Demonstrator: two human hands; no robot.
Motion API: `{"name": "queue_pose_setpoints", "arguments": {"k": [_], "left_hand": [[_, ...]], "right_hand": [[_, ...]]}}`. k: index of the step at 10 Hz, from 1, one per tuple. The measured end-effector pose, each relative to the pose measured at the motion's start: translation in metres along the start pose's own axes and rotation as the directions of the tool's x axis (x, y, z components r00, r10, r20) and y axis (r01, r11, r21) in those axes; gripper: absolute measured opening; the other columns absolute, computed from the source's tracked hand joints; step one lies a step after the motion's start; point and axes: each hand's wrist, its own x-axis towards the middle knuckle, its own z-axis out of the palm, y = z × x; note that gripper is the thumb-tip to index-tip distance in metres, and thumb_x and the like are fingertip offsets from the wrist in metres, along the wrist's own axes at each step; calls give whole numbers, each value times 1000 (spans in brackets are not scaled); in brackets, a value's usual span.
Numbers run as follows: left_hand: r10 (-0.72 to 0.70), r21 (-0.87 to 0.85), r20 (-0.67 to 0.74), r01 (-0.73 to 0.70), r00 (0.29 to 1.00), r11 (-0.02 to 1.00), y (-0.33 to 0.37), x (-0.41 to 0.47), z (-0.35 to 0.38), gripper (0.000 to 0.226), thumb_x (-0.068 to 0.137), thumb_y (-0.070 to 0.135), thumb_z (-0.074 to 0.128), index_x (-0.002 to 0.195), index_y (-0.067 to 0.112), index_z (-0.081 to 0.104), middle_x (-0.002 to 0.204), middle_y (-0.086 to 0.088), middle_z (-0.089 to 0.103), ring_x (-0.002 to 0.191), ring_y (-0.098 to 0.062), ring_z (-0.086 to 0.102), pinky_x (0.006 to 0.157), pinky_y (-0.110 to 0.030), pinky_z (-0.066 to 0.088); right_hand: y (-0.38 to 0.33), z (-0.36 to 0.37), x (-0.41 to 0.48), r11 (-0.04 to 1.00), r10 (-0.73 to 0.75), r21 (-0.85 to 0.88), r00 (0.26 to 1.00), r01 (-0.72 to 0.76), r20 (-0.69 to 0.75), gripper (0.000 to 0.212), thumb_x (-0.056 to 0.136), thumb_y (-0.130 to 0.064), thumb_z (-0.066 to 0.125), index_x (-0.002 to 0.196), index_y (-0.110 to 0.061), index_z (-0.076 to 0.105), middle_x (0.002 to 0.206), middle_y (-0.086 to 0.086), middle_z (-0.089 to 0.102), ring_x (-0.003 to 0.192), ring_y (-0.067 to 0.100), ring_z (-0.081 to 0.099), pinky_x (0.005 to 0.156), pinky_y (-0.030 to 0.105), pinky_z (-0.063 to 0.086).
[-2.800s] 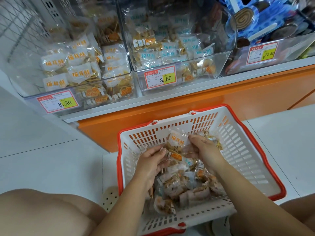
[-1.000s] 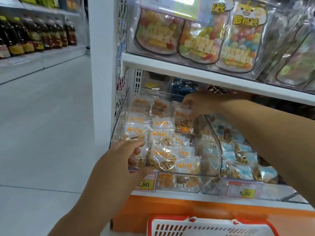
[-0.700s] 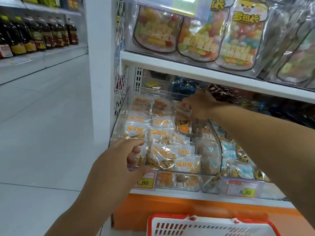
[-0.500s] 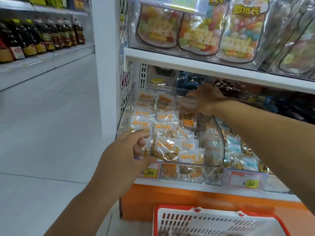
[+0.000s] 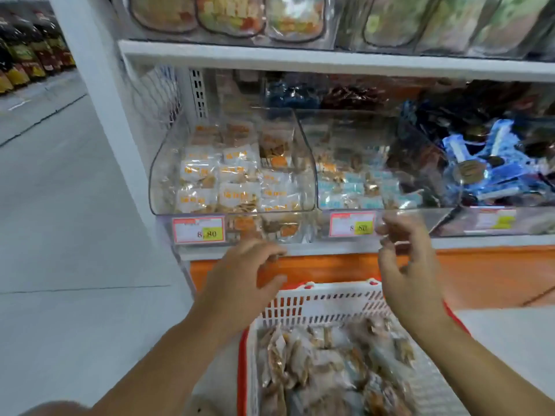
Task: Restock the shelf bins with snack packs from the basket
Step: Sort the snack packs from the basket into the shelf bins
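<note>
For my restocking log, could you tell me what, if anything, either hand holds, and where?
Nothing visible: left hand and right hand hover empty near the basket.

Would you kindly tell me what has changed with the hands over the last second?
Both hands have withdrawn from the left bin and dropped toward the basket. The right hand let go of the pack it was setting at the bin's back; the left hand left the front packs. Both now look empty. Bin, price tags and basket stayed put.
</note>
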Motion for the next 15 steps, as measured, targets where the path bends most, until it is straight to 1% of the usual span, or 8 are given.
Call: {"name": "queue_pose_setpoints", "arguments": {"k": [2,4,7,8,9,10,11,15], "left_hand": [[-107,83,439,78,892,993,6,-41,114,48,91,36,62,137,37,48,137,17,47,124,-7,46,104,-26,41],[-277,85,608,285,744,955,-11,-77,182,51,93,33,61,141,31,44,145,8,43,119,-8,49,90,-21,42],[-449,99,639,512,625,853,-36,-99,206,60,83,47,69,137,28,50,131,8,54,117,-12,55,101,-32,47],[-486,68,610,569,627,820,-35,-94,205,58,86,43,67,139,29,47,135,9,53,118,-11,55,101,-30,47],[-579,4,561,697,592,717,-30,-82,203,56,91,33,65,143,28,43,139,8,51,125,-14,51,99,-24,43],[-623,-139,602,834,500,534,-31,-74,204,55,89,35,67,140,26,48,135,5,57,122,-17,56,99,-29,47],[-506,-449,750,889,426,83,-25,-65,201,38,86,26,72,122,15,64,115,-10,71,104,-24,68,78,-33,58],[-492,-569,687,817,534,92,6,-64,188,18,87,6,69,105,12,69,106,-16,73,81,-23,68,68,-29,59]], "right_hand": [[128,6,-126,733,680,-393,608,-556,409,37,94,-11,53,130,-16,52,121,7,60,106,24,59,83,26,44],[150,21,-183,631,735,-486,265,-605,624,70,94,-16,56,153,-22,18,152,9,36,136,28,41,112,39,36],[167,72,-186,771,543,-629,415,97,730,82,92,-18,53,154,-29,1,162,3,6,149,31,0,121,48,4],[166,76,-189,789,517,-604,413,110,750,69,91,-21,53,151,-30,19,152,5,33,142,30,28,117,45,20],[156,64,-171,678,686,-385,350,-626,638,30,94,-21,52,123,-22,58,101,2,68,89,17,64,80,29,54],[148,51,-157,223,684,-7,151,-975,714,20,94,-17,56,110,-8,66,88,8,70,79,22,65,74,32,52],[141,29,-145,22,492,222,204,-975,846,18,91,-14,60,102,-6,73,100,13,71,89,24,64,86,39,46],[122,7,-150,399,665,141,392,-906,635,43,84,-54,66,85,-11,71,89,14,72,77,31,64,72,30,47]]}}
